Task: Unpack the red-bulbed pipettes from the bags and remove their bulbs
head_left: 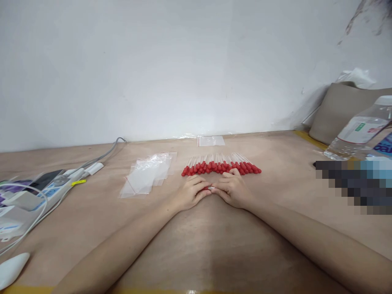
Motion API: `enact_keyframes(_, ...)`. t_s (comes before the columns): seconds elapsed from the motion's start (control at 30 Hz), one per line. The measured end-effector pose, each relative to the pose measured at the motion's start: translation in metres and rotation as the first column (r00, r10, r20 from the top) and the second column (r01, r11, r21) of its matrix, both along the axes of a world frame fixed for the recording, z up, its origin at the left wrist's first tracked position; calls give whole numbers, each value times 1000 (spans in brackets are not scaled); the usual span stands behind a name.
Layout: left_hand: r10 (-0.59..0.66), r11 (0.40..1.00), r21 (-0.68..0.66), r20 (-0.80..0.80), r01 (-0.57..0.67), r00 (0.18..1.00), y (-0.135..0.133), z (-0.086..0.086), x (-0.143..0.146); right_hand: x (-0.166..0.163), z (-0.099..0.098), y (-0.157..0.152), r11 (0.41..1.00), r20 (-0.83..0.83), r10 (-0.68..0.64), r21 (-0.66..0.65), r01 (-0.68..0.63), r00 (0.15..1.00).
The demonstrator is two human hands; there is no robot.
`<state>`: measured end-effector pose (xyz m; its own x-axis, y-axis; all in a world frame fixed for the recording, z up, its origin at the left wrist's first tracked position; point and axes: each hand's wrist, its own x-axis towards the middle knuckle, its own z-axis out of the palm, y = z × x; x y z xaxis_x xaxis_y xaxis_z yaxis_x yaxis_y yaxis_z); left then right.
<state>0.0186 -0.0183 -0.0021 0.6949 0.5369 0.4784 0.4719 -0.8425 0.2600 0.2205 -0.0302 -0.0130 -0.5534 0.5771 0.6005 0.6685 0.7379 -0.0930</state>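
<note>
My left hand point(192, 192) and my right hand point(232, 189) meet low over the table, fingertips nearly touching. Between them is a small dropper point(209, 188) with a red end and a shiny, pale stem. The left fingers pinch its red end, while the right fingers close on the stem side; much of it is hidden. Just beyond my hands lies a row of droppers point(219, 165) with red bulbs facing me and thin clear stems pointing to the wall. Left of the row, clear zip bags point(147, 173) lie fanned in an overlapping stack.
Another clear bag point(211, 141) lies by the wall. On the left are a power strip point(49, 192) with cables, a dark phone point(45, 179) and a white mouse point(14, 269). A water bottle point(357, 130) and a grey bin point(329, 108) stand at the right.
</note>
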Motion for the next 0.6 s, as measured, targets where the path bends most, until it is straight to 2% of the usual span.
enact_keyframes(0.37, 15, 999, -28, -61, -17, 998, -2, 2, -4, 2, -1, -2, 999, 15, 28, 28, -28, 1000)
enact_keyframes(0.47, 9, 998, -54, -46, -12, 999, 0, 1, -8, 7, -1, -3, 999, 6, 23, 32, -23, 1000)
enact_keyframes(0.6, 70, 994, -86, 11, -69, 997, 1, -2, -21, 16, -3, -2, 999, -31, -34, 9, 34, 999)
